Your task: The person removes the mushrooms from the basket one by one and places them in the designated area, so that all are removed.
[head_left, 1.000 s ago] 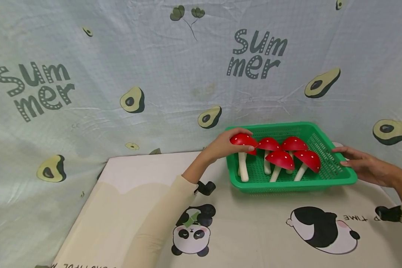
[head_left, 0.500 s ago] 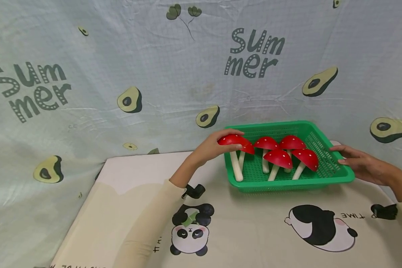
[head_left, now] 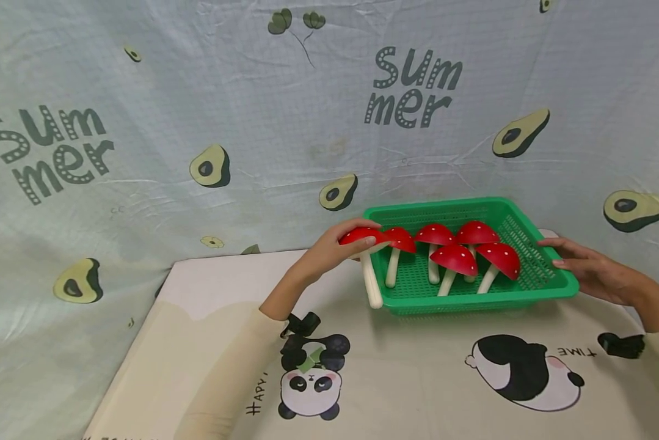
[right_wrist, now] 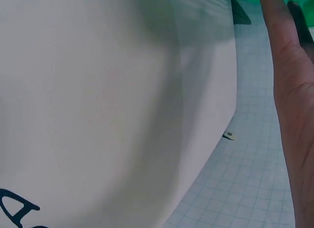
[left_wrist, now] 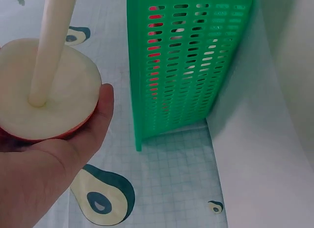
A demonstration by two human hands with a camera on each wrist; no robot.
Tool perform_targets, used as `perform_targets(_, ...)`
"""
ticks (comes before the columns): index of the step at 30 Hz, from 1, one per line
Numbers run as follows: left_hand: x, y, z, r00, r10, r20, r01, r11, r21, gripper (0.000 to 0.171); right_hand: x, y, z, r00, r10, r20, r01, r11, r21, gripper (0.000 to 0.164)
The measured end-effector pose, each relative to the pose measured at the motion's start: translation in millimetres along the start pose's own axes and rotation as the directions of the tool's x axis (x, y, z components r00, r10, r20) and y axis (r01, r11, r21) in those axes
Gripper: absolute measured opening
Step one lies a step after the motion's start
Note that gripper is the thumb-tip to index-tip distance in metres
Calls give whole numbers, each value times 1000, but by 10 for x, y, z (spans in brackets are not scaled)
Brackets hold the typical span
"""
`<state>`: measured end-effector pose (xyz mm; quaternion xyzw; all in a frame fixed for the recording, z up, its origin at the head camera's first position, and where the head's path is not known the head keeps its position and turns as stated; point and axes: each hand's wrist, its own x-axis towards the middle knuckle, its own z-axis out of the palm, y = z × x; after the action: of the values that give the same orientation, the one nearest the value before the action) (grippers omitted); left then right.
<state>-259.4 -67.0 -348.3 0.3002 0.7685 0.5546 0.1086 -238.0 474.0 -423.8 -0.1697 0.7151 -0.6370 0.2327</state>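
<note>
My left hand (head_left: 329, 247) grips a toy mushroom (head_left: 370, 275) by its red, white-dotted cap, at the left end of a green plastic basket (head_left: 455, 302). The white stem of this mushroom hangs down in front of the basket's left rim. In the left wrist view, the thumb lies along the edge of the cap's pale underside (left_wrist: 73, 85). Several more red-capped mushrooms (head_left: 454, 260) lie inside the basket. My right hand (head_left: 604, 272) holds the basket's right rim, thumb and forefinger over it; its other fingers are mostly hidden.
The basket stands at the back right of a table (head_left: 406, 379) with a cream cloth printed with pandas. Behind the table hangs a pale curtain (head_left: 274, 122) with avocados and lettering. Dark straps with small cameras (head_left: 622, 345) sit at both wrists.
My left hand has drawn the mushroom leftward, from inside the basket to its left rim. Another mushroom behind it now shows fully. The right hand has stayed at the basket's right rim.
</note>
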Motion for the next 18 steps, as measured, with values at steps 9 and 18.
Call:
perform_targets(9, -109, -39, -72, 1000, -4, -26, 4, 1000, -8, 35, -4, 19, -7, 1000, 10, 1, -10, 999, 42, 51)
perform_targets(18, -200, -45, -146, 999, -33, -27, 35, 997, 69, 36, 5, 21, 2, 996, 57, -70, -59, 998, -31, 48)
